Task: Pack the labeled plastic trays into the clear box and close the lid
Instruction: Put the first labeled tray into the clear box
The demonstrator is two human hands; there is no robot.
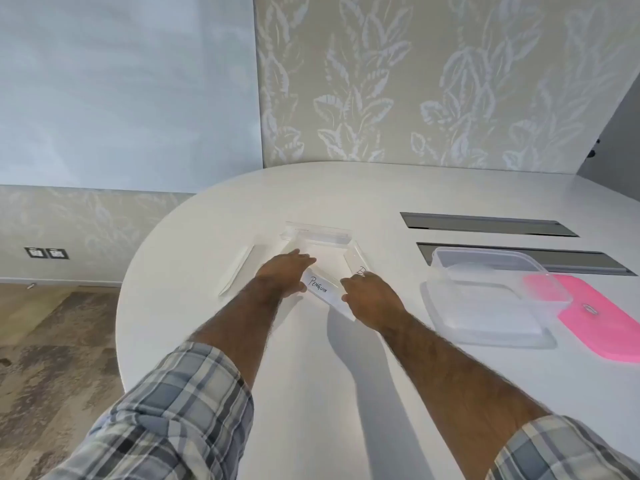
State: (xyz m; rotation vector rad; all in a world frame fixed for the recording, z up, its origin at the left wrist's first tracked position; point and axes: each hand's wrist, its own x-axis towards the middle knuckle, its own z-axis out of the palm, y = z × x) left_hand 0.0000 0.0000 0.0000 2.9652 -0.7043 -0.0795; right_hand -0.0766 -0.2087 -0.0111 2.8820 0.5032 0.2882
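A clear plastic tray labelled PENGUIN (322, 289) lies slantwise between my hands in the middle of the white table (311, 375). My left hand (284, 271) holds its far left end, thumb against the label. My right hand (371, 296) grips its near right end with curled fingers. Three more clear trays lie around it: one at the back (317, 233), one to the right (356, 261) whose label my right hand partly hides, and one apart on the left (237, 270). The clear box (485, 299) stands open on the right, its pink lid (599, 320) flat beside it.
Two dark cable slots (485, 224) are set into the table behind the box. The table's rounded edge (119, 306) runs close to the left tray, with the floor below. A patterned wall rises behind the table.
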